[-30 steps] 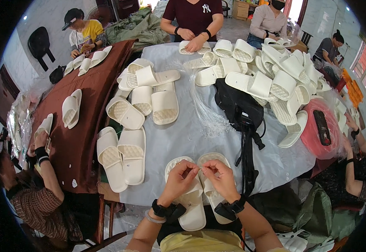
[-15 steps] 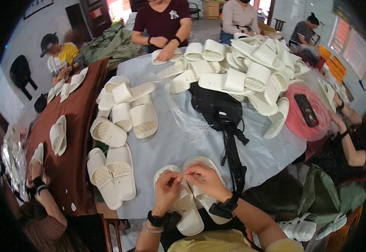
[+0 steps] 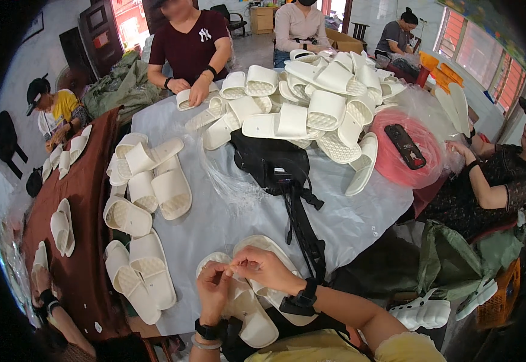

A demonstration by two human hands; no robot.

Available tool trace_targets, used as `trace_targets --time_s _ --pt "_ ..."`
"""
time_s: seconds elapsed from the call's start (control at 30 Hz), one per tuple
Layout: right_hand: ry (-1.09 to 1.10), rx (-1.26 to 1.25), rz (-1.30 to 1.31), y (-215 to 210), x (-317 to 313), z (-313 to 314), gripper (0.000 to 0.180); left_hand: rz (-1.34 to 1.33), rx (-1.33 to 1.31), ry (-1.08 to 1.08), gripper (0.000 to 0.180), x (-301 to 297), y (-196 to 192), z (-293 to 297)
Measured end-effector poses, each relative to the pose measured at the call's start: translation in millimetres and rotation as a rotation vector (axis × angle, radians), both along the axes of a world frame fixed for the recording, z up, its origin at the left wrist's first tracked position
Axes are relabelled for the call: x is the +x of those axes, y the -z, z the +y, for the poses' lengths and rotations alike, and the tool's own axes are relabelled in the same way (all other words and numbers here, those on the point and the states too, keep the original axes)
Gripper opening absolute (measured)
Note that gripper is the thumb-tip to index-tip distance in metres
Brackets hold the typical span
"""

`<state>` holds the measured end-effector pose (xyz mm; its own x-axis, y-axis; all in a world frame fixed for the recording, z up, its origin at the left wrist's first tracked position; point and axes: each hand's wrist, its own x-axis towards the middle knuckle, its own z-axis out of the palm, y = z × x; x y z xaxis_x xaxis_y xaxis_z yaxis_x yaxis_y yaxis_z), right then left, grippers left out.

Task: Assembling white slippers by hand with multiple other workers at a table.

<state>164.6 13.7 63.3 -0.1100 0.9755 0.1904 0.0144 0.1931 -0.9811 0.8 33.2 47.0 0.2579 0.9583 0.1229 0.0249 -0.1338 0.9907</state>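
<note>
A pair of white slide slippers lies at the table's near edge, toes toward me: the left slipper [image 3: 259, 327] and the right slipper [image 3: 264, 242]. Just above them my left hand [image 3: 213, 288] and my right hand [image 3: 266, 269] meet, thumbs and fingertips pinched together. Anything between the fingertips is too small to make out. My hands partly cover both slippers. Left of them rests another white slipper pair [image 3: 152, 268], one overlapping the other.
White slippers [image 3: 290, 120] are heaped at the far side, near a black bag [image 3: 269, 160] with straps. A pink plastic roll [image 3: 384, 154] bears a dark phone [image 3: 405, 146]. Slippers also sit on the brown-covered table [image 3: 88, 241]. Several people work around the tables.
The whole view has shifted, so the table's things appear farther left and most of them lower. My hands remain pinched together over the slipper pair.
</note>
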Motion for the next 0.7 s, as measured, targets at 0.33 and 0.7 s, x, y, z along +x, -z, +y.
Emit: trace_targets --time_s 0.33,0.7 --pt "-0.022 0.017 -0.034 9.1 -1.8 -0.4 0.011 -0.107 -0.106 0.017 0.013 -0.3 -6.2 -0.7" --pt "0.012 -0.048 -0.053 8.9 -2.6 1.2 0.011 -0.036 -0.151 0.055 0.01 1.1 -1.0 5.5"
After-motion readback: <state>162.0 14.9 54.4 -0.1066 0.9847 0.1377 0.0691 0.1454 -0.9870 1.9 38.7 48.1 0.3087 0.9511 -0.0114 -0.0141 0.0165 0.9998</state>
